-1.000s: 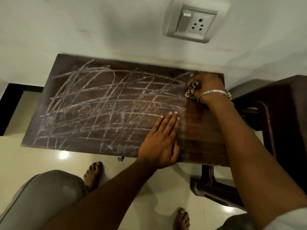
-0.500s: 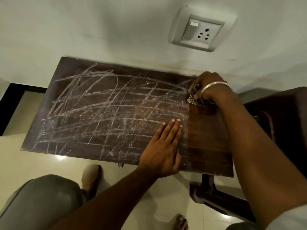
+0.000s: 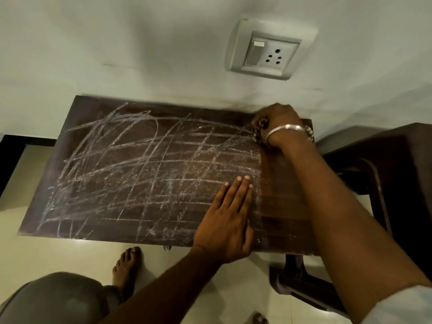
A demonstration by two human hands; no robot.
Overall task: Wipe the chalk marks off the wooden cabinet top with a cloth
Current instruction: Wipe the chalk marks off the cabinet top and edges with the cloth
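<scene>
Against the pale wall, across the middle of the frame, the wooden cabinet top (image 3: 285, 206) lies dark and flat, with chalk marks (image 3: 145, 171) scrawled over its left and centre parts; the strip at its right end looks mostly bare wood. At the upper right corner of the top, the right hand (image 3: 278, 123) is closed around a speckled cloth (image 3: 258, 129), its fingers (image 3: 261, 115) curled and pinching the bunched fabric against the wood; a metal bangle (image 3: 286, 130) circles that wrist. Lower, near the front edge, the left hand (image 3: 228, 218) lies palm-down on the top, its fingers (image 3: 240, 190) straight and held close together, tips among the chalk lines. High on the wall at upper right sits a switch and socket plate (image 3: 266, 52). A dark chair (image 3: 383, 183) stands at the right edge of the frame. A bare foot (image 3: 126, 265) rests on the tiled floor (image 3: 58, 253) below.
</scene>
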